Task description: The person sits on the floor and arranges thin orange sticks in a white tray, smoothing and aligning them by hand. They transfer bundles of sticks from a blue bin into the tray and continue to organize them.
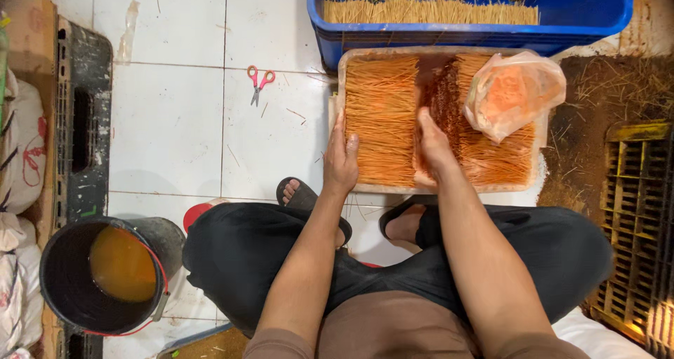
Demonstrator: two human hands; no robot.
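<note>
Blue crate (597,15) runs off the top edge; bag (516,92) contents perhaps powder

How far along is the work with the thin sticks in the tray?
Done: a neat orange block of sticks fills the left side of the tray. In hand: the left hand steadies that block while the right hand presses the darker sticks beside it. Left: pale, uncoloured sticks wait in the blue crate.

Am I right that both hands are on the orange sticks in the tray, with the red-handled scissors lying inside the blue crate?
Not quite. In the head view the left hand and right hand are on the orange sticks in the tray, but the red-handled scissors lie on the white tiled floor, left of the tray, not in the blue crate.
</note>
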